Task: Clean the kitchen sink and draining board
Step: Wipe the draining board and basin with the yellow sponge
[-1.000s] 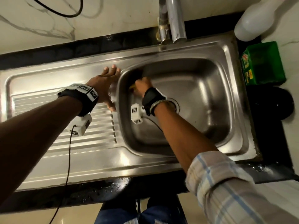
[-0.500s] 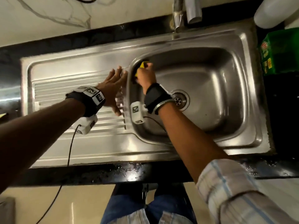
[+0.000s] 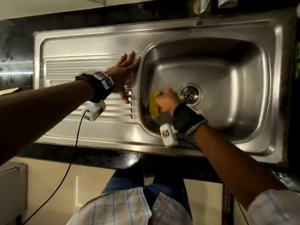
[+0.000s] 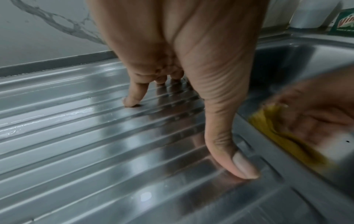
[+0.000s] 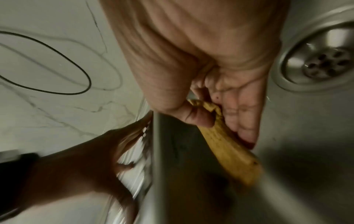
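The steel sink [image 3: 227,65] has its bowl on the right and a ribbed draining board [image 3: 84,67] on the left. My right hand [image 3: 164,101] is down in the bowl beside the drain [image 3: 190,94], holding a yellow sponge [image 3: 153,105] pressed against the bowl's left wall. In the right wrist view, thumb and fingers pinch the sponge [image 5: 228,148]. My left hand [image 3: 126,72] lies flat on the draining board at the bowl's edge, fingers spread; the left wrist view has its fingertips [image 4: 132,103] touching the ribs [image 4: 95,136].
The tap base [image 3: 204,5] stands at the back rim. A green packet [image 4: 344,22] and a white container [image 4: 314,13] sit at the sink's far right end. Black counter edging [image 3: 97,156] runs along the front. A cable hangs from my left wrist.
My right hand has dragged the sponge from the bowl's back-left corner down the left wall to beside the drain. The left hand stays planted on the draining board. The head view shifted left.
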`<state>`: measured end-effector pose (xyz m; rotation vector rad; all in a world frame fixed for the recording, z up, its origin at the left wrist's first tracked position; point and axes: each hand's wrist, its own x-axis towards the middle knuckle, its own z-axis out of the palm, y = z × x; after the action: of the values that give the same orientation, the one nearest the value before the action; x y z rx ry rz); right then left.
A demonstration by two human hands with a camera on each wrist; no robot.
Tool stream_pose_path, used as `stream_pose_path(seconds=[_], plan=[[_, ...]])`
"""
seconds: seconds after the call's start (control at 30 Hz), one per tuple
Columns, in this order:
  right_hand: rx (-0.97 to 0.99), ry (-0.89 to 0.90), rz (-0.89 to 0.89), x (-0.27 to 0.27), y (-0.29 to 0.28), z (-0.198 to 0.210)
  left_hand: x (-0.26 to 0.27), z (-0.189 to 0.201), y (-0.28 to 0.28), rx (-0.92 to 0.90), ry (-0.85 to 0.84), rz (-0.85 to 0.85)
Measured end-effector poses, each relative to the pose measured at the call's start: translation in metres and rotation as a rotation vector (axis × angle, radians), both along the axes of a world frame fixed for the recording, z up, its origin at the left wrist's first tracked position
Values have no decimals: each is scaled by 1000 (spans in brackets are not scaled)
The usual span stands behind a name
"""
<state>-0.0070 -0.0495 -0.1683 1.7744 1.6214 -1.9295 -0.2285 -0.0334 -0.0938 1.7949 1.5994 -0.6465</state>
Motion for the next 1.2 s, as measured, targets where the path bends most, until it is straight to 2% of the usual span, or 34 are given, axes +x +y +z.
stream_pose_path(seconds=[0.13,0.23,0.3,0.4,0.47,0.53,0.57,0.7,0.8,0.9,1.07,1.13,1.2], plan=[[270,-75,-217,-43,77,3,-2,2,0,-15,14,1],[291,-37,-208,-76,75,14,3,5,0,-20,18,13],[283,-54,-15,-74,41,20,4,6,0,-26,34,13],[216,-55,366,-34,-19,23,4,7,-1,-33,28,17],[49,-54,457,-10,-35,13,3,8,-1,-37,28,23],[-146,-18,350,-1,-18,4,2,7,-2,-36,39,26],[-150,-27,248,-2,-3,-6,2,5,-2,-31,41,27],[132,-109,-145,-31,72,-24,-2,-2,-2,-10,31,24],[181,-142,-181,-56,92,-32,-5,-7,-2,7,10,21],[182,-157,41,-68,67,-40,-6,-10,-2,11,-11,18],[-55,-204,512,-29,-13,-44,-1,-2,0,5,-5,28],[-149,-155,553,-2,-25,-33,0,2,-1,9,6,30],[-177,-164,504,21,-22,-15,2,10,-3,2,13,27]])
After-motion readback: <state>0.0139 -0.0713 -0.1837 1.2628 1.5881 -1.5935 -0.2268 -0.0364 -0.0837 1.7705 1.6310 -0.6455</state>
